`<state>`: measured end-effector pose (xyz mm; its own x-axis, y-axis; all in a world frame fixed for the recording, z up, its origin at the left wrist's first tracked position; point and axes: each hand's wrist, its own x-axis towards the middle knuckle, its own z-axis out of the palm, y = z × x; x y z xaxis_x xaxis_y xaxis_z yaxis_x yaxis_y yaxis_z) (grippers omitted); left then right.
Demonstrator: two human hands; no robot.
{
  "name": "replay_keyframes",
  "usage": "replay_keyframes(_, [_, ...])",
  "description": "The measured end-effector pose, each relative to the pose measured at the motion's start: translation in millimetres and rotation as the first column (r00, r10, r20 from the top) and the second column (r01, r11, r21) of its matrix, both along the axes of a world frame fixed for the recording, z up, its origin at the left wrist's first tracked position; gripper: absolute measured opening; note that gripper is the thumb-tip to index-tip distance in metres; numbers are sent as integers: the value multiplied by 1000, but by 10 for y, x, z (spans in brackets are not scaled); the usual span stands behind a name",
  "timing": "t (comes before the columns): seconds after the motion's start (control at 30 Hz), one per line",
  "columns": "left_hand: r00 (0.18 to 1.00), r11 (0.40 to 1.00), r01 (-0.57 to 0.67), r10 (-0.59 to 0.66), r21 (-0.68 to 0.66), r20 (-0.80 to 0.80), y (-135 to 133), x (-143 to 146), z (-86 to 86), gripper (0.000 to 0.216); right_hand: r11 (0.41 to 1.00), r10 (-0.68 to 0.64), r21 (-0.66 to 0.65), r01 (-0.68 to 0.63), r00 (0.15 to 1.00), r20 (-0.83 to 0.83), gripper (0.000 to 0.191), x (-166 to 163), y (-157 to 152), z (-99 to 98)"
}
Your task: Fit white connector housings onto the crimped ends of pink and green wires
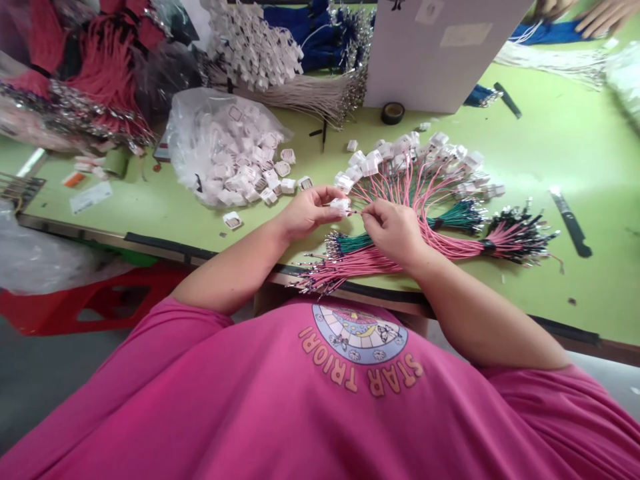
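Between the thumb and fingers of my left hand point(311, 212) is a white plastic connector housing point(341, 207). My right hand point(393, 228) pinches a thin wire point(356, 213) close to its tip, which points at the housing's right side; whether the tip is inside it I cannot tell. Under and beside my right hand lie a bundle of pink wires point(345, 265) with metal terminals and a bundle of green wires point(463, 217). Behind it, pink wires fan out to several white connector housings point(400, 153). Black-ended tips point(525, 233) show at the bundle's right end.
A clear bag point(200, 133) of white housings lies open at left, some loose around it. Wire bundles point(105, 73) are piled at the back. A white box point(430, 57), black tape roll point(393, 113) and cutter point(571, 220) are on the green table. Another person's hands point(600, 17) work top right.
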<state>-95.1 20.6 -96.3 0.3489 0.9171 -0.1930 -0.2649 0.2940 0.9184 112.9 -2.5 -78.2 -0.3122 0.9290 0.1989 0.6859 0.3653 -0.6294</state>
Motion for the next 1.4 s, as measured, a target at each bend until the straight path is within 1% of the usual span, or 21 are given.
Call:
replay_keyframes(0.1, [1000,1000,4,-3,28,-21,7,-4,-30,43,999,6,-37,-6,1000,10,19,-6,9,-3])
replay_keyframes(0.17, [999,997,-4,8,79,-54,7,0,-46,43,996,14,-84,-14,1000,5,20,-12,23,8])
replay_keyframes(0.33, [986,961,-3,50,277,-160,-26,59,-54,37,962,27,-266,-63,990,-136,24,-60,32,43])
replay_keyframes(0.43, [982,941,2,62,338,-177,-49,91,-78,34,946,9,-317,-67,984,-180,27,-103,31,24])
replay_keyframes(0.5, [982,944,1,62,330,-179,-50,93,-111,35,948,17,-312,-63,989,-149,27,-118,45,2])
replay_keyframes(0.57, [977,953,-2,66,303,-201,-30,80,-147,37,961,45,-270,-61,997,-64,25,-106,70,-13])
replay_keyframes(0.6, [971,956,-10,80,294,-226,-9,70,-164,37,972,57,-228,-55,998,1,24,-90,83,-16])
replay_keyframes(0.67, [935,948,-52,157,315,-319,51,48,-192,34,996,49,-79,-38,989,142,25,-47,97,-17])
replay_keyframes(0.73, [848,913,-90,280,398,-451,124,38,-207,27,993,58,89,-82,967,248,30,-6,88,-17])
replay_keyframes(0.77, [787,887,-92,344,453,-513,157,40,-208,25,981,98,135,-141,954,283,31,6,77,-18])
replay_keyframes(0.8, [722,861,-81,398,503,-565,183,46,-204,24,966,168,138,-220,934,316,31,11,63,-20])
replay_keyframes(0.87, [613,826,-30,460,562,-643,207,61,-180,23,927,328,49,-372,866,377,30,1,42,-28])
replay_keyframes(0.9, [571,820,9,466,573,-676,203,63,-157,24,911,384,-14,-413,834,396,29,-10,41,-34])
replay_keyframes(0.97, [494,817,116,446,565,-747,175,34,-91,30,891,448,-123,-437,802,394,27,-30,61,-51])
replay_keyframes(1.0, [442,815,181,432,550,-786,157,-2,-49,35,890,456,-161,-428,811,367,26,-35,80,-63])
replay_keyframes(1.1, [228,803,348,429,485,-874,138,-204,85,54,899,420,-227,-374,883,209,20,-28,146,-107])
replay_keyframes(1.17, [98,812,393,430,432,-897,174,-382,142,63,917,361,-226,-330,926,112,17,-17,171,-133])
replay_keyframes(1.2, [51,825,398,417,401,-908,202,-468,151,68,924,336,-219,-313,939,75,16,-14,175,-142])
replay_keyframes(1.27, [-15,852,402,373,336,-928,252,-609,136,72,939,287,-200,-279,958,11,16,-12,173,-151])
replay_keyframes(1.33, [-52,858,419,350,298,-935,263,-688,96,63,951,240,-186,-247,969,-56,15,-14,166,-152])
replay_keyframes(1.4, [-67,839,452,370,302,-927,219,-706,61,51,957,209,-180,-227,971,-116,14,-15,160,-147])
